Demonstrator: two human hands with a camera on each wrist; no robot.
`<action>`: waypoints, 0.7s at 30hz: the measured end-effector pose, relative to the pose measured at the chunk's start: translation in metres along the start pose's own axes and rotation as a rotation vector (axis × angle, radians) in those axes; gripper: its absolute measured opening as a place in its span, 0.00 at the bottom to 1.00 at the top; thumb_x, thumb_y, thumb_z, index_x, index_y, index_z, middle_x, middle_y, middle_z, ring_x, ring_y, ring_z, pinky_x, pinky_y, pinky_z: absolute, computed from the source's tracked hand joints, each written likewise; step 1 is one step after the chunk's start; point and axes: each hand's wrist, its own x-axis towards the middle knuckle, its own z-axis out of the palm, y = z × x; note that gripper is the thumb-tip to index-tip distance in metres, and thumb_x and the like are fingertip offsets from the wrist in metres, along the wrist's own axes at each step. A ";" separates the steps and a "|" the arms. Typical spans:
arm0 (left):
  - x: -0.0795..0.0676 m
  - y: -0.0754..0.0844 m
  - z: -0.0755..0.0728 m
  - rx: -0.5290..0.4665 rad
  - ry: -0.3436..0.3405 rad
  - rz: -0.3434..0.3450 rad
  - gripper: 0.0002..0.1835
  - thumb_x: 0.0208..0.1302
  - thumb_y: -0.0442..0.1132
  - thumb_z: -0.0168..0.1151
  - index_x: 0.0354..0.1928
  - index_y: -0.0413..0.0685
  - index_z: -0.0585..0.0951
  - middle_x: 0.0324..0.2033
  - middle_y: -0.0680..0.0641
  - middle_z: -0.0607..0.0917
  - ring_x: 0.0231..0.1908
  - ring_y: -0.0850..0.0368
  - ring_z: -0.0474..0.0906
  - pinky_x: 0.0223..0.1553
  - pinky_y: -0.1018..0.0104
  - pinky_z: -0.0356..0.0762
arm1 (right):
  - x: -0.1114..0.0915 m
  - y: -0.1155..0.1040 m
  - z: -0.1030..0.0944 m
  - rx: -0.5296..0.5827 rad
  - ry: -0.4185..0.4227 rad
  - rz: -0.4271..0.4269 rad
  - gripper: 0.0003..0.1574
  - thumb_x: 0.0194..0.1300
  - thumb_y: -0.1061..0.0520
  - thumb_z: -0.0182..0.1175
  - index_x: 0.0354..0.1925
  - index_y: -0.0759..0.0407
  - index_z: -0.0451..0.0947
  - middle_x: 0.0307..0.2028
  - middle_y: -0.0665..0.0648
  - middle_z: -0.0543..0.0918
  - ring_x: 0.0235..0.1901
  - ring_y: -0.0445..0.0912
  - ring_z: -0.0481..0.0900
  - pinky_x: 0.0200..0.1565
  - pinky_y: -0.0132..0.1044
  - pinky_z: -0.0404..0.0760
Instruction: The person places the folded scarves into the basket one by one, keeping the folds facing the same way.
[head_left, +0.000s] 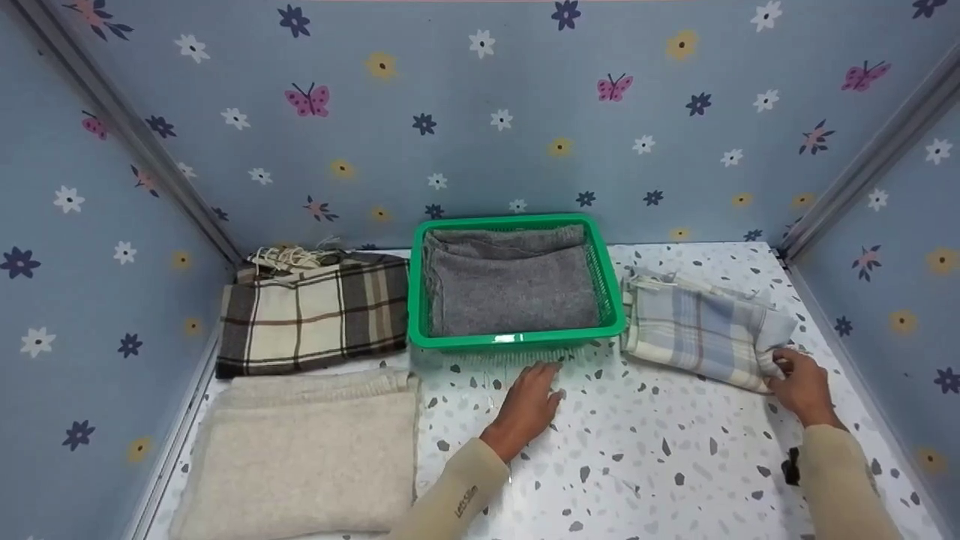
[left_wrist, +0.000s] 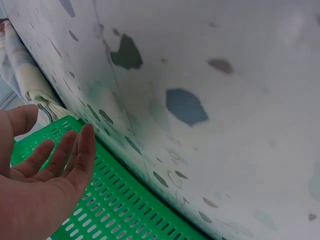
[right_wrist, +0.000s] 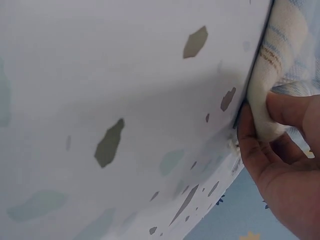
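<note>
On the right lies a folded blue and cream plaid scarf (head_left: 694,330) with fringe along its far edge. My right hand (head_left: 802,386) pinches its near right corner between thumb and fingers; the right wrist view shows the rolled cream edge (right_wrist: 262,107) in that grip. My left hand (head_left: 526,405) holds nothing, its fingers loosely bent just in front of the green plastic basket (head_left: 517,341). Inside the basket sits a folded dark grey cloth (head_left: 517,289). In the left wrist view the hand (left_wrist: 52,175) overlaps the basket's slotted side (left_wrist: 125,205).
A folded brown, black and cream plaid scarf (head_left: 315,315) with fringe lies left of the basket. In front of it is a folded beige cloth (head_left: 307,457). Blue flowered walls (head_left: 480,150) enclose the speckled white tabletop (head_left: 600,465). A small black object (head_left: 791,466) is near my right sleeve.
</note>
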 end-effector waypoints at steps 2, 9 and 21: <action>0.001 0.001 0.002 -0.061 -0.004 -0.012 0.23 0.74 0.32 0.65 0.68 0.35 0.77 0.61 0.38 0.82 0.64 0.42 0.79 0.65 0.51 0.78 | -0.001 0.000 0.000 -0.005 0.001 -0.009 0.29 0.66 0.72 0.59 0.64 0.81 0.69 0.58 0.86 0.74 0.57 0.79 0.74 0.53 0.70 0.77; 0.007 0.003 0.009 -0.305 -0.025 -0.080 0.25 0.74 0.31 0.64 0.69 0.31 0.74 0.62 0.35 0.80 0.60 0.39 0.80 0.61 0.50 0.80 | -0.006 0.000 0.002 0.000 0.024 -0.034 0.27 0.63 0.73 0.60 0.60 0.81 0.72 0.55 0.87 0.77 0.54 0.80 0.76 0.53 0.71 0.77; 0.009 0.010 0.016 -0.583 -0.116 -0.188 0.26 0.76 0.34 0.62 0.71 0.32 0.72 0.60 0.34 0.82 0.52 0.40 0.85 0.68 0.36 0.69 | -0.020 -0.002 0.002 0.004 -0.018 -0.019 0.30 0.68 0.74 0.61 0.65 0.83 0.69 0.56 0.87 0.77 0.46 0.74 0.83 0.38 0.52 0.86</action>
